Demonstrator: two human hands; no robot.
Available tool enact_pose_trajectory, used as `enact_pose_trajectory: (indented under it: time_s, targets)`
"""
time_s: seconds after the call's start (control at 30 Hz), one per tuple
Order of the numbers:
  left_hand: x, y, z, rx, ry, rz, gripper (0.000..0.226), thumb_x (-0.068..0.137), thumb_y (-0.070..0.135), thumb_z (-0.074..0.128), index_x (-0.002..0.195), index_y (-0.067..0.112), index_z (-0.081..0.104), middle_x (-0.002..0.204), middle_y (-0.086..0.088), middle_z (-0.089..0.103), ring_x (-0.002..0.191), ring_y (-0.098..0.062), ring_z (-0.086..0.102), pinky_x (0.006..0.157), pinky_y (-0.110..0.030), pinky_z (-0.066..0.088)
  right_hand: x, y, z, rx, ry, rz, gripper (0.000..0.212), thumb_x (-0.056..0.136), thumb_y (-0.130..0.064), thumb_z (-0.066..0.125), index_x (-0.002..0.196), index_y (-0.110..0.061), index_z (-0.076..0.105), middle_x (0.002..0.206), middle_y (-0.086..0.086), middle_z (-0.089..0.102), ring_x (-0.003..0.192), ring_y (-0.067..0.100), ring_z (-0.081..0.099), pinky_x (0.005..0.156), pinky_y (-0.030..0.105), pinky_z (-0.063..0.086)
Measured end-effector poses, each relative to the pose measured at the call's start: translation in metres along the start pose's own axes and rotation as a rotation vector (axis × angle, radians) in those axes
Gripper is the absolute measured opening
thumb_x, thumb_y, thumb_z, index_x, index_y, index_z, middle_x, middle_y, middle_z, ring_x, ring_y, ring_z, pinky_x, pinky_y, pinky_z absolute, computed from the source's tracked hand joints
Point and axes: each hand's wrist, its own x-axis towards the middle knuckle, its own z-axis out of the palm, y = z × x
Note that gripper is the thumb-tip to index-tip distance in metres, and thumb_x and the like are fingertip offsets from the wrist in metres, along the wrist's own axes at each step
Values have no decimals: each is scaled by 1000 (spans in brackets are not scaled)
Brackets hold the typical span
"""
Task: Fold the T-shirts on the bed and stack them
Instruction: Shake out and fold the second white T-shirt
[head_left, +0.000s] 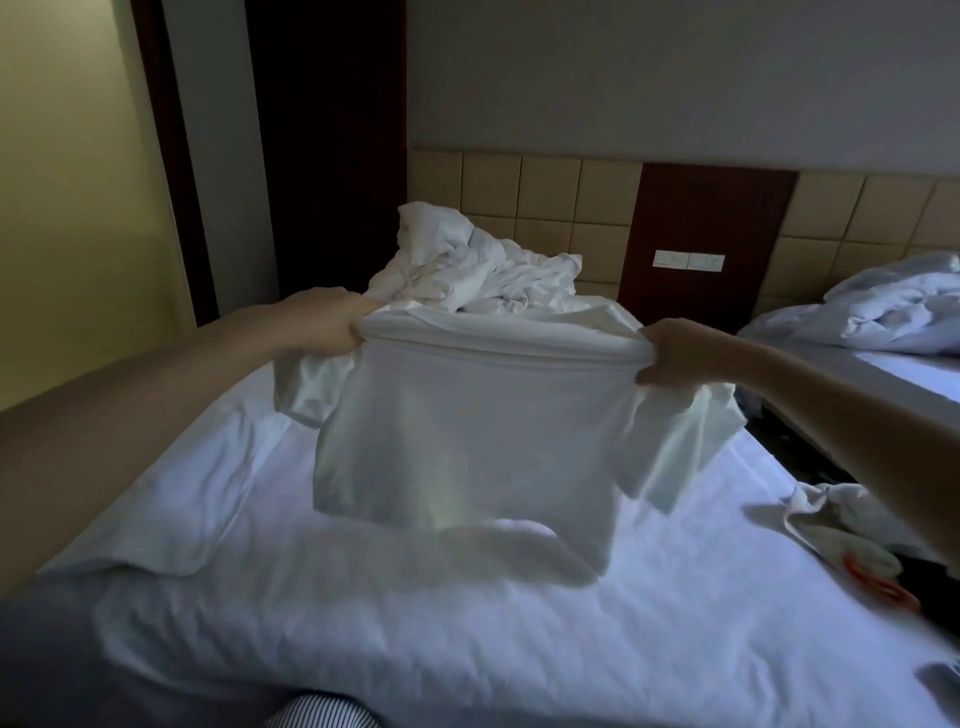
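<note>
While both hands (324, 325) (675, 353) stretch it crosswise, T-shirt (467, 431) hangs downward.

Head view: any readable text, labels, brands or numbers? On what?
No readable text anywhere.
T-shirt, held up by the left hand and right hand: plain white on the side shown, no print or tag visible.
Wall switch plate: any markings are too small to read.
Orange item at the right edge: blurred, nothing legible.

Dim room, bluish light on the bed sheet (675, 597), soft blur, wide-angle bending at edges
</note>
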Motion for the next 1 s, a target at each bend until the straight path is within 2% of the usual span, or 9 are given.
enact_pose_trajectory:
  time_s: [0.17,0.3,0.43,0.53,0.63,0.73,0.83,0.9,1.0]
  targets:
    - [-5,-5,1,-245,-62,18,29,86,33,67,110,19,63,103,3,66,94,-16,61,74,-23,44,-7,3,-11,319,-169,-21,17,77,-23,75,86,-19,61,89,8,66,80,26,63,72,31,50]
    - [-9,-3,12,-240,-136,-20,29,73,42,77,93,23,66,91,5,66,83,-11,62,76,-27,51,-13,-8,-9,36,-308,-45,44,75,-27,77,111,-11,59,107,7,65,90,21,60,79,24,46]
    - [-7,-4,29,-123,-235,-41,33,70,44,79,92,23,67,92,4,67,82,-11,62,76,-30,52,-16,-14,0,4,-343,-89,41,82,-16,70,119,-7,56,112,9,63,85,11,51,62,12,35]
    - [3,-9,41,-113,-230,-33,33,78,34,74,100,12,66,97,-3,67,86,-17,62,76,-30,48,-9,-4,17,227,-396,-38,36,80,-11,72,114,-6,60,94,2,67,75,9,59,58,6,44]
    - [15,-14,49,-126,-269,-15,24,79,27,73,96,12,66,95,-3,66,87,-17,61,70,-24,44,-3,7,35,610,-562,72,23,79,2,69,101,-4,63,75,-1,72,64,10,68,56,19,53]
    - [29,-23,54,-154,-318,-11,16,77,27,76,87,26,63,89,6,64,83,-11,59,68,-17,43,8,10,46,628,-666,63,19,80,2,68,92,-12,62,77,-1,73,67,11,69,59,23,55]
    - [53,-33,60,-185,-305,-33,21,76,28,76,92,22,65,91,5,64,84,-12,60,69,-19,45,36,12,48,377,-523,-3,20,80,-12,72,95,-18,61,99,5,70,84,16,68,73,25,54]
    - [75,-41,65,-183,-254,-54,26,75,30,77,95,17,65,93,0,66,84,-16,62,75,-28,49,61,13,46,168,-344,-27,39,83,-20,70,118,-13,56,122,8,61,105,21,60,88,26,45]
    - [111,-52,71,-177,-83,-100,29,76,34,76,96,19,63,96,1,66,84,-16,61,77,-33,51,103,23,44,53,-114,-52,50,88,-28,63,131,-9,46,125,12,57,112,27,53,93,34,41]
